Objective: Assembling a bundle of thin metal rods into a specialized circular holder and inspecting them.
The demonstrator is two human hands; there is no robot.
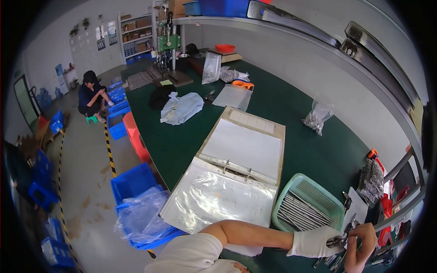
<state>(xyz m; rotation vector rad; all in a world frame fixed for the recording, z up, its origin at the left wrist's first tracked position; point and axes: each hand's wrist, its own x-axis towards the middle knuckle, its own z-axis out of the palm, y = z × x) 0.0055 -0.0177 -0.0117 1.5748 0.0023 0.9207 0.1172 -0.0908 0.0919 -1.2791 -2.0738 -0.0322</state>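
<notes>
My left hand [314, 241], in a white glove, reaches across to the right side of the bench. Its fingers are closed around a small dark metal part [336, 241] whose kind I cannot make out. Against it, my bare right hand [362, 245] has bent fingers and a thumb, closed near a slim shiny metal piece [351, 224]. What the right fingers grip is partly hidden. Just beyond the left forearm stands a pale green basket [298, 180] of long metal rods [302, 211]. Loose metal pieces [334, 261] lie below the hands.
An open ring binder [241, 150] covers the middle of the green bench [168, 141]. A bag of small parts [318, 116] lies beyond. A metal rack [396, 220] borders the right side. Blue crates [134, 182] stand at left; a person [93, 95] crouches farther off.
</notes>
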